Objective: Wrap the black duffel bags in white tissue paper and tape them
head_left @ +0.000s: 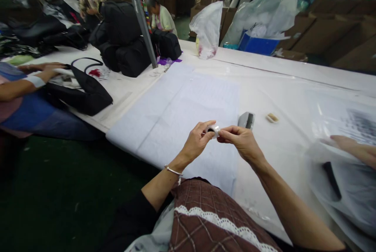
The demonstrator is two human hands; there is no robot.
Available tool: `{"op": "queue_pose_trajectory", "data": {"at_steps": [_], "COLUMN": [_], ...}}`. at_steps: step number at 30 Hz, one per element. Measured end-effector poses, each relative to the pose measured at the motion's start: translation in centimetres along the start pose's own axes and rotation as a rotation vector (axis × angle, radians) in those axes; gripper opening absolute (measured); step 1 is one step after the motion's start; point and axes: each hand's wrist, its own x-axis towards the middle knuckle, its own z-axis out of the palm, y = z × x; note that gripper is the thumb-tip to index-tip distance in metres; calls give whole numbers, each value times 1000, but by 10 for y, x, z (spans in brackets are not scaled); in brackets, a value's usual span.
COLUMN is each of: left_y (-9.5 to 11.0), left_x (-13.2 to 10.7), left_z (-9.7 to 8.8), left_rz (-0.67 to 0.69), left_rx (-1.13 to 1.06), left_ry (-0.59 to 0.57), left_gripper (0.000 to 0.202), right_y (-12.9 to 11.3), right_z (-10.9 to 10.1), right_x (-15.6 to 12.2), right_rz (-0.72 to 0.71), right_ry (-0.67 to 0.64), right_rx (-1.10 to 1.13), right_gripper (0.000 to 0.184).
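Note:
My left hand [197, 141] and my right hand [241, 141] meet over the white table [293, 83], both pinching a small roll of clear tape [212, 129] between their fingertips. The left thumb and forefinger hold the roll; the right fingers pinch at its right side. A stack of white tissue sheets [188, 107] lies flat under and beyond my hands. A grey tape cutter [246, 120] rests just behind my right hand.
A small tan object [272, 117] lies further right. Another person's hand [352, 148] rests on a clear plastic bag [346, 189] at right. At left a person's arm [26, 83] handles a black bag [85, 91]. Black bags [123, 40], plastic sacks [207, 28] and cartons stand behind.

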Motion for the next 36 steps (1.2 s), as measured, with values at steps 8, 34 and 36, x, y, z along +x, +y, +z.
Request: {"op": "queue_pose_trajectory", "data": {"at_steps": [8, 34, 36], "left_y": [-2, -32, -33], "left_x": [4, 25, 25], "left_z": [-10, -36, -39], "left_rz": [24, -312, -330], "left_rx": [14, -686, -736], "left_ry": [-48, -383, -411], "left_gripper": [38, 56, 56], "right_y": [-4, -19, -23], "right_z": [10, 49, 52], "right_x": [-4, -20, -21], "right_rz": [4, -38, -39], "right_ry": [56, 256, 251], "right_rx": [-27, -215, -216], "right_gripper": [47, 47, 47]}}
